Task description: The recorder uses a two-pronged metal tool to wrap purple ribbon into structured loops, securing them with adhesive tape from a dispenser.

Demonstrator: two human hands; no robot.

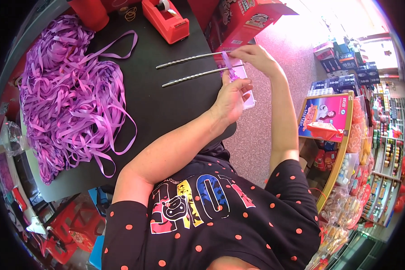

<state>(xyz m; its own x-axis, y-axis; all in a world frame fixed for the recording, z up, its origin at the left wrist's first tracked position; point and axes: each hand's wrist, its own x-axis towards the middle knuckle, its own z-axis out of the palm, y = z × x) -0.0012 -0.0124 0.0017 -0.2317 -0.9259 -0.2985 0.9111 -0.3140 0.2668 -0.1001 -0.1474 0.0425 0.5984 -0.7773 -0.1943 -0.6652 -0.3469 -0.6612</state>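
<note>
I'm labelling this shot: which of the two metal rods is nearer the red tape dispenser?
The upper rod in the picture; the lower rod is farther from the red dispenser.

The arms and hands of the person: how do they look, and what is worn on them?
The left hand and right hand wear no gloves, and no watch shows. The left sleeve and right sleeve are short and black with orange-red dots.

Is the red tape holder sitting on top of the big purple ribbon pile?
No, the tape holder sits on the black table, apart from the ribbon pile.
</note>
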